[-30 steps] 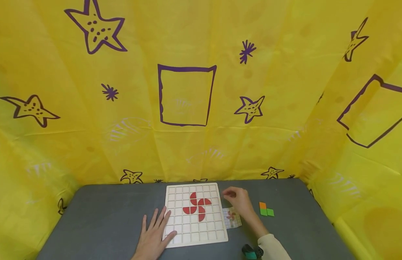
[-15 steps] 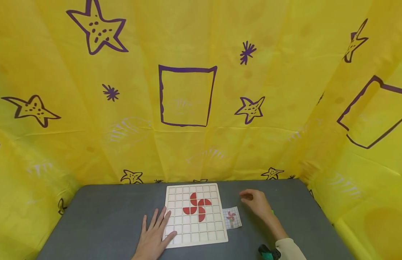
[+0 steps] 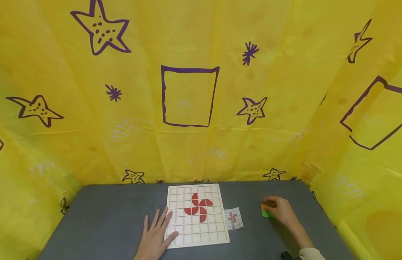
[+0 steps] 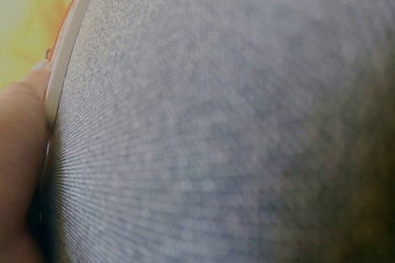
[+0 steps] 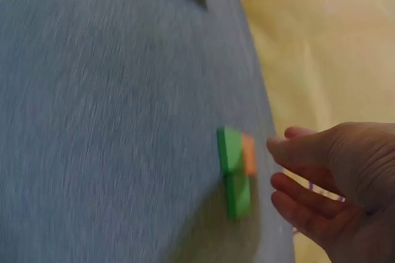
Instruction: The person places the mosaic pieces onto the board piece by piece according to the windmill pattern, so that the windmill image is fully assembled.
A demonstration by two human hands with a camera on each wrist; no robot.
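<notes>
A pale gridded board [image 3: 215,234] lies on the dark table, with red quarter-round pieces [image 3: 203,217] set on it in a pinwheel. My left hand [image 3: 152,236] rests spread along the board's left side, thumb over its near left corner. In the left wrist view the thumb [image 4: 21,127] lies at the board's edge [image 4: 65,53]. Over to the right, my right hand [image 3: 285,213] hovers by an orange square tile [image 5: 249,154] and two green square tiles [image 5: 232,152], which sit together. Its fingers are loosely curved and hold nothing; a gap shows between fingertips and tiles in the right wrist view.
A small paper card [image 3: 238,218] printed with a red pinwheel on a grid lies against the board's right edge. The grey table [image 3: 106,216] is bordered by a yellow cloth [image 3: 188,151] with purple drawings at the back and sides.
My right hand has moved right, from beside the board and above the card to the orange and green tiles, partly covering them in the head view. My left hand has stayed on the board.
</notes>
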